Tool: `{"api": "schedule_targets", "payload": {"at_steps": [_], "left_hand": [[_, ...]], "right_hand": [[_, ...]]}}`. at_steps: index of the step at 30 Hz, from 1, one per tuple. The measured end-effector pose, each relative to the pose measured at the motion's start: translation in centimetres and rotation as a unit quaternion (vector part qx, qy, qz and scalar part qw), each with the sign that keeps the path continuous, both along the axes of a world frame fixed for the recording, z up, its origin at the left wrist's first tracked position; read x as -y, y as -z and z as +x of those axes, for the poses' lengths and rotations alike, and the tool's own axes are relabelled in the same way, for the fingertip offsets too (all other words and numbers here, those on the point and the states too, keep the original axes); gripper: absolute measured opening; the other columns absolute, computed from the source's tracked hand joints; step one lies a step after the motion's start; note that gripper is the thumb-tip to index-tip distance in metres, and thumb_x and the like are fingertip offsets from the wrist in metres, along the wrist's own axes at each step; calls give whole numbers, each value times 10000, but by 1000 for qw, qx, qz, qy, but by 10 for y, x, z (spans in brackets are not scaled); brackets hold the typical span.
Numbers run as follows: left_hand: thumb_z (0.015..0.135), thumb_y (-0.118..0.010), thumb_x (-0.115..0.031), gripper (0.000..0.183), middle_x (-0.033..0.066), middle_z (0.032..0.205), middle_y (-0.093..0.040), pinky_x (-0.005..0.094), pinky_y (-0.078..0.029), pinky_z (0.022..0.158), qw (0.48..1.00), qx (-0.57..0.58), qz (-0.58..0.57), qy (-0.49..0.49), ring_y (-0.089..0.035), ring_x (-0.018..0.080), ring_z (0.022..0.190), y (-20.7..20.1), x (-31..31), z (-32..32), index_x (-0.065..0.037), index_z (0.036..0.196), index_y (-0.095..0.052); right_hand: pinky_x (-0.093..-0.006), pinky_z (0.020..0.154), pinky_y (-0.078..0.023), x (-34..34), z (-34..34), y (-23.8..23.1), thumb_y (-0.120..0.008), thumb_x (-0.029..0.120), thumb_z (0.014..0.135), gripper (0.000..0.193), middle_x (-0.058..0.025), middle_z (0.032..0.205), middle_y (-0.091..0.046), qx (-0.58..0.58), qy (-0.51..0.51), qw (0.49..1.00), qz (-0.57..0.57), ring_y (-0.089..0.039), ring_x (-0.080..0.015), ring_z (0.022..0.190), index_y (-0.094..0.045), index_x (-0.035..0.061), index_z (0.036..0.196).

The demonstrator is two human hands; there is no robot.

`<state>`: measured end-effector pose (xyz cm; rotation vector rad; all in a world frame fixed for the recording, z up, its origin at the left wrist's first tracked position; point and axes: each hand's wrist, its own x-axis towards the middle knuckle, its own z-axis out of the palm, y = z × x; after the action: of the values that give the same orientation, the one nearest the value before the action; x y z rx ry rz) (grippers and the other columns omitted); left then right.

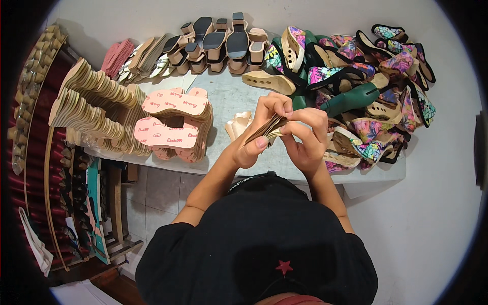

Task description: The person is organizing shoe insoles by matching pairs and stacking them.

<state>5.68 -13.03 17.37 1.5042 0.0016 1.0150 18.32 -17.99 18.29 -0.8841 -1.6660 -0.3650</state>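
Note:
Above the table's near edge, both my hands work on one small stack of thin tan-brown pieces (266, 129); their exact kind is hard to make out. My left hand (250, 147) is closed around the stack, its thumb lying along the near side. At the stack's right end, the fingers of my right hand (308, 136) pinch its edges, where the layers fan apart a little. Some cream-coloured pieces (237, 125) lie on the table just left of my left hand.
Pink-topped insoles (168, 133) and rows of stacked soles (91, 114) fill the table's left. Block-heeled sandals (216, 43) line the back. To the right are heaped colourful patterned shoes (366, 129) and a green shoe last (352, 100). A rack (48, 127) stands far left.

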Motion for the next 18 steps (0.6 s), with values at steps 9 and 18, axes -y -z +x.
{"api": "schedule_targets", "payload": {"at_steps": [9, 18], "left_hand": [[736, -427, -536, 590, 134, 1006, -326, 355, -250, 899, 1000, 3, -5, -1, -335, 217, 953, -3, 1, -1, -65, 1058, -275], [738, -427, -547, 605, 134, 1014, -321, 363, -246, 910, 1000, -7, 2, 4, -334, 220, 969, -3, 1, -5, -64, 1065, -268]], "right_hand": [[-288, 685, -436, -1, -2, 0, -713, 17, 581, 217, -29, 898, -604, 2, 2, 1000, 31, -523, -209, 784, -607, 75, 762], [-297, 684, -436, -1, -3, -1, -710, 13, 576, 216, -24, 877, -598, 3, 2, 1000, 29, -519, -212, 779, -600, 74, 753]]}}
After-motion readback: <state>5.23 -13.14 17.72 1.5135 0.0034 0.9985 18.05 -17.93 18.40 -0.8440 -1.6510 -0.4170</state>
